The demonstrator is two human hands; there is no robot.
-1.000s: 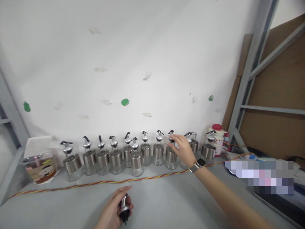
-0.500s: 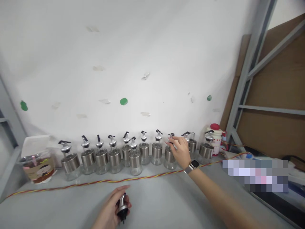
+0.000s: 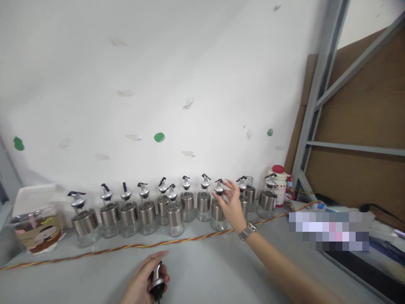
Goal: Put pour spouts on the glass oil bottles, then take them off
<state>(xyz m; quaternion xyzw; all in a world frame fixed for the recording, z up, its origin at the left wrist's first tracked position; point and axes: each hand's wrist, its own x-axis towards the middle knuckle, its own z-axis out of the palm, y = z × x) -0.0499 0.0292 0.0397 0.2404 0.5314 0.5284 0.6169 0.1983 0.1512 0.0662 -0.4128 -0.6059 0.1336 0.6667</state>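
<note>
My left hand point(image 3: 142, 276), low in the head view, is closed around a silver-and-black pourer spout point(image 3: 157, 280) that is off any bottle. My right hand point(image 3: 233, 204), a watch on its wrist, is at a glass oil bottle point(image 3: 217, 210) with a steel sleeve. Its thumb and fingers are apart beside the pourer point(image 3: 219, 186) on top of that bottle; whether they touch it I cannot tell. Several similar bottles with pourers stand upright in a row along the wall, among them a front one point(image 3: 175, 214). Behind my right hand is a bottle without a pourer point(image 3: 249, 194).
A twisted red-yellow cord point(image 3: 142, 245) runs across the grey table point(image 3: 196, 274) before the bottles. A clear tub point(image 3: 39, 232) stands at the left end, a red-topped white container point(image 3: 280, 185) at the right. Various items, partly blurred out, lie at far right.
The fingers of my right hand have spread and shifted off the pourer top to its right side. My left hand still has the loose pourer. The view has shifted slightly.
</note>
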